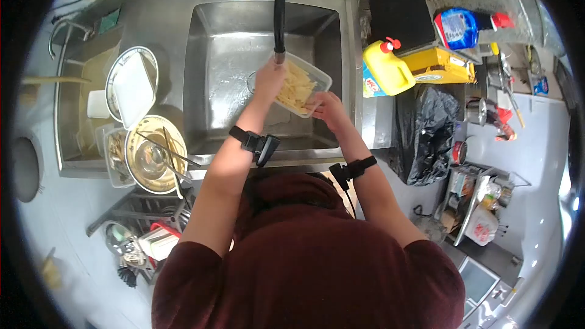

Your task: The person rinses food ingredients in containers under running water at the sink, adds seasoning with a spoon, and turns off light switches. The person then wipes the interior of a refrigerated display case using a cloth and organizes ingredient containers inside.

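Over the sink basin (225, 85), a clear plastic container (324, 79) holds pale yellow cut strips (297, 85) that look like potato. My left hand (270, 80) is closed at the container's left side, just below the tip of the black tap spout (279, 18); its fingertips are mostly hidden. On the lower right corner of the container, my right hand (327, 109) grips the rim, thumb and fingers around it. The container sits tilted in the view. Whether water is running I cannot tell.
Left of the basin stand a bowl with a white tray (135, 94) and a bowl with chopsticks (173, 173). To the right are a yellow bottle (387, 70), a blue spray bottle (458, 28), a yellow box (442, 66) and a black plastic bag (426, 134).
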`<state>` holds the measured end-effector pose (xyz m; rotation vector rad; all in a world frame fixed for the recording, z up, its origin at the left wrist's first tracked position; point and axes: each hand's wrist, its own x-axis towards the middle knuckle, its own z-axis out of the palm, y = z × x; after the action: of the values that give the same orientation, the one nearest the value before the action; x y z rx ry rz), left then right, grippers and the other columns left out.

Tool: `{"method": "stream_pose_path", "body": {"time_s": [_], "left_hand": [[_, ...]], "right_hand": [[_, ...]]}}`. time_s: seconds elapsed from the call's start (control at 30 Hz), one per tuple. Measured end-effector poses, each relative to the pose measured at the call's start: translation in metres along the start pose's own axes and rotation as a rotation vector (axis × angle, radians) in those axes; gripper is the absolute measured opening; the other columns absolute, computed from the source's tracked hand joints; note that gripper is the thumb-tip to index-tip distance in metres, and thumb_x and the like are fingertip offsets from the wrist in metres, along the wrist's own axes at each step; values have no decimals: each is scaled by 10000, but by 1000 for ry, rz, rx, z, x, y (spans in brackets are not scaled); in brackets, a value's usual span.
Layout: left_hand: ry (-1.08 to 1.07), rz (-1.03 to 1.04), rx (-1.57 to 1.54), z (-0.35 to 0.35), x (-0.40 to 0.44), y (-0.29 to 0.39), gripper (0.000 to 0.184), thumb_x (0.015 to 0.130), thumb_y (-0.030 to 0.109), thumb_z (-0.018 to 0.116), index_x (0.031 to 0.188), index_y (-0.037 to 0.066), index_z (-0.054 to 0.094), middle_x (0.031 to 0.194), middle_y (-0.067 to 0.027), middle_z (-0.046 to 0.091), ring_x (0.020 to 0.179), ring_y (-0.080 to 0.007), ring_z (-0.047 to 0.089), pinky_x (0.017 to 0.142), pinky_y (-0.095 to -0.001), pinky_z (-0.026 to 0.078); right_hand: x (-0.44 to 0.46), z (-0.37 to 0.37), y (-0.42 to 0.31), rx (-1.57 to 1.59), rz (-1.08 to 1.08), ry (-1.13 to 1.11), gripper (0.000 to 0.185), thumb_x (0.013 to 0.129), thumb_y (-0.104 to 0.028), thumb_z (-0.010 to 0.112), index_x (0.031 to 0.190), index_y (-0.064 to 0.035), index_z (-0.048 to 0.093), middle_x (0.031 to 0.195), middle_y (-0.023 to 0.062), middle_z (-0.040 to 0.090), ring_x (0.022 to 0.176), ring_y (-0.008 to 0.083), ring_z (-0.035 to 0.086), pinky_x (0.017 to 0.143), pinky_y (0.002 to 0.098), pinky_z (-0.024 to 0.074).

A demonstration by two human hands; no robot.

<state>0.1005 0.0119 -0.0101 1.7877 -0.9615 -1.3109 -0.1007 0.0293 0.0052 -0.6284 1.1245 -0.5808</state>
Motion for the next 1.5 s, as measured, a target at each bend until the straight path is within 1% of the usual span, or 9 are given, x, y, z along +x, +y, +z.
{"method": "stream_pose_path", "body": {"time_s": [0.2,0.33,0.43,0.6,0.7,0.8,1.0,1.1,1.5], "left_hand": [[546,560,726,-36,-27,-14,463,779,142,556,1198,1,420,1136,-211,498,1053,-329,472,900,-386,354],[72,-203,-203,-62,-15,-115,542,845,302,537,1248,-14,360,1180,-147,491,1089,-175,459,894,-281,365],[142,-265,-344,-64,-54,-101,446,883,277,476,1221,-6,411,1155,-96,503,1046,-157,466,882,-268,362],[424,-223,-417,-69,-109,-150,396,890,250,460,1202,10,419,1151,-63,493,1026,-157,471,859,-279,375],[529,-221,-689,-66,-131,-124,442,895,216,457,1271,13,344,1219,-88,456,1101,-186,443,922,-314,344],[602,-285,-663,-67,-139,-104,474,902,213,439,1306,20,284,1256,-120,417,1133,-206,422,950,-327,324],[604,-247,-730,-69,-149,-99,536,886,304,465,1305,25,279,1267,-122,406,1144,-236,419,943,-385,344],[605,-256,-688,-69,-151,-97,548,885,323,462,1310,33,273,1269,-124,402,1149,-240,414,939,-391,348],[598,-242,-707,-66,-155,-105,487,898,266,447,1298,28,302,1249,-125,430,1134,-231,432,944,-364,347]], "right_hand": [[24,5,9,26,45,-155,281,777,-162,519,1009,-13,461,941,112,566,842,225,602,753,350,497],[42,-4,16,-138,141,-332,433,816,-254,534,1146,-1,415,1036,131,558,905,225,586,787,333,481],[66,-18,23,-28,321,-582,502,799,-353,583,1132,-3,449,1020,133,564,901,217,583,789,324,480],[192,-85,83,-423,181,167,369,770,-274,594,1041,-31,535,943,141,590,797,247,598,711,358,495],[256,-118,147,-1315,87,201,362,732,-213,606,1050,-56,535,904,145,582,810,303,570,743,394,469],[255,-95,162,-1411,252,-25,351,790,-184,559,1098,-23,509,1071,203,533,964,312,542,770,460,454],[225,-30,182,-1649,-25,-434,468,770,-176,596,1188,-24,452,1241,188,393,1162,285,383,889,422,413],[206,-37,175,-1921,-215,-946,516,744,-152,626,1209,-39,433,1178,187,452,1142,289,413,885,395,423],[193,-73,238,-2087,-249,-1266,197,755,-28,548,941,-35,612,1039,140,569,944,288,562,753,374,492]]}}
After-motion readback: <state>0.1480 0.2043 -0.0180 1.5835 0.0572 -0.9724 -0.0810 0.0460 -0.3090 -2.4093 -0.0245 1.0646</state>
